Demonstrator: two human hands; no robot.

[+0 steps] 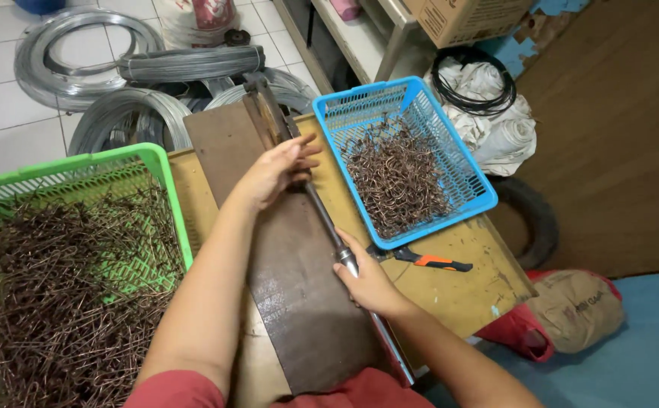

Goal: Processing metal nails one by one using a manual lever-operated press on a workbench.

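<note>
A long metal lever bar [323,219] runs along a dark steel bending plate [291,287] fixed on a yellow wooden bench [458,287]. My right hand [365,278] grips the bar's shiny handle section near the bench's front. My left hand [278,168] rests on the upper part of the bar by the bending head [263,106], fingers curled over it; whether it pinches a wire piece there is hidden. A green basket [167,189] of straight brown wire pieces sits at my left. A blue basket [480,189] with bent wire hooks stands at the right.
Orange-handled pliers [427,261] lie on the bench below the blue basket. Coils of grey wire [80,53] lie on the tiled floor behind. A tyre [537,215], white sacks, a cardboard box and a red-and-tan bag [563,313] crowd the right side.
</note>
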